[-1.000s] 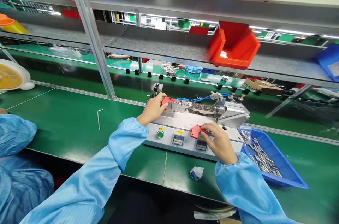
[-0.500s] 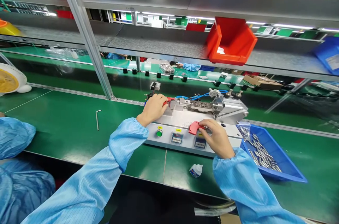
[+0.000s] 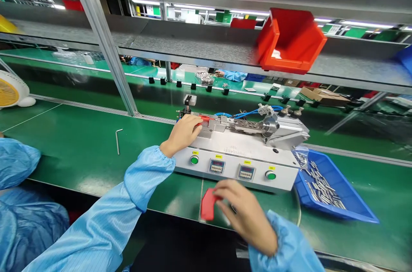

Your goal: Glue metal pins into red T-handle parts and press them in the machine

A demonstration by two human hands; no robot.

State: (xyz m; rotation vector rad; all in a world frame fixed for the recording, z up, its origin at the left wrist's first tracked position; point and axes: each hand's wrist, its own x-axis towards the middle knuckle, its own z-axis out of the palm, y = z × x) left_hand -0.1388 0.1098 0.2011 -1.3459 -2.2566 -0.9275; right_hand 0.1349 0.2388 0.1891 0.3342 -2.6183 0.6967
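Observation:
A grey bench machine [image 3: 225,145] with buttons and small counters stands ahead of me. At its left end, my left hand [image 3: 182,132] has its fingers closed on a red plastic piece [image 3: 204,119] seated in the metal fixture. Part of that piece is covered by my fingers. My right hand [image 3: 243,210], blurred by motion, is in front of the machine near the bench's front edge. It pinches an angular red plastic part [image 3: 208,205] between thumb and fingers. The small white bottle is almost wholly hidden behind this hand.
Right of the machine lies a blue tray [image 3: 352,197] of metal pins [image 3: 323,186]. A hex key [image 3: 118,141] rests on the green bench at left. An orange-red bin [image 3: 292,57] sits on the shelf above. Another person's blue sleeve [image 3: 19,160] is at far left.
My right hand has moved down and toward me with the red plastic part, away from the machine's front, uncovering a green button. My left hand stays at the fixture. The view has shifted slightly.

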